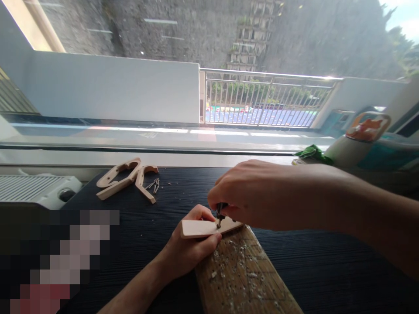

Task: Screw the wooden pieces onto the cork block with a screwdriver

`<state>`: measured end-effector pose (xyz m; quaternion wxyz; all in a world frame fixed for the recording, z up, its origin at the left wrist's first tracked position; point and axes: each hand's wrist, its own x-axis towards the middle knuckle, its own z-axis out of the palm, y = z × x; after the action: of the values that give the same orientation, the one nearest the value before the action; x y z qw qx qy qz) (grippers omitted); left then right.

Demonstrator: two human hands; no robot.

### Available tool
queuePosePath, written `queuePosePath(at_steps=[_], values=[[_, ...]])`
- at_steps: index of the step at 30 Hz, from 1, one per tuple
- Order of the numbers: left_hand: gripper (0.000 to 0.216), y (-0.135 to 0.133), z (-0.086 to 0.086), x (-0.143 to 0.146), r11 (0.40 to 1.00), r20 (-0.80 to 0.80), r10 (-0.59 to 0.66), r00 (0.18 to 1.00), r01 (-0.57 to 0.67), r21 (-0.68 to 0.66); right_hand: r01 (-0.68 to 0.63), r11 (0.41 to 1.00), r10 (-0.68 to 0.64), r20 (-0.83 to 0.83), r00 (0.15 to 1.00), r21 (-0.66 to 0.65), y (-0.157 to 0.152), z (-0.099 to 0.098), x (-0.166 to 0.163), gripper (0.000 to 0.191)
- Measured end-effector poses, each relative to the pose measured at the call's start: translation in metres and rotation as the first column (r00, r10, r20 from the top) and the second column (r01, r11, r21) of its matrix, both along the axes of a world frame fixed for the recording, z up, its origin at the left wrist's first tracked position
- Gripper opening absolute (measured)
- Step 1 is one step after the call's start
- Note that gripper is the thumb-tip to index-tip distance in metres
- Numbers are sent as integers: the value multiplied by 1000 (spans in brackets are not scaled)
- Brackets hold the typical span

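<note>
Black table [334,261] bearing a pitted board [242,272]; right hand [244,189] beside left hand [190,248], which grips a pale wooden strip [198,229] at the board's far end; tool [221,211], possibly a screwdriver, largely hidden in the right's grasp, its tip at the strip.

Facing me: dark wood-grain tabletop [131,233]; white windowsill [183,160]; window glass [160,21], bright streaks upon it. To my left: white radiator [32,187]. Outdoors: pale parapet wall [111,89]; metal railing [265,102]; blue patterned ground [229,116]; grey slope [196,32]; bright sky [406,19], upper right.

The right fingers [216,197] hide the upper end of the tool [220,212]
</note>
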<state>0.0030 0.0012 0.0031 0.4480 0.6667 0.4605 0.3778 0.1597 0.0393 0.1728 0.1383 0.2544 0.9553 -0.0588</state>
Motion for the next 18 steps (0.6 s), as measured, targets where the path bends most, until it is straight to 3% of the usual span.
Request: queuePosePath(at_steps=[10,14,18], values=[[17,1,-1,0,1000,39,-8,999,7,23,154,988,-151,-100,983,24,0,-12,4,25],[17,1,-1,1,1000,27,-2,1000,2,27,137,985,-133,-44,990,104,-5,-5,-2,23],[17,0,-1,1,999,9,0,1000,0,33,58,996,-57,-27,998,73,-5,3,-1,17]])
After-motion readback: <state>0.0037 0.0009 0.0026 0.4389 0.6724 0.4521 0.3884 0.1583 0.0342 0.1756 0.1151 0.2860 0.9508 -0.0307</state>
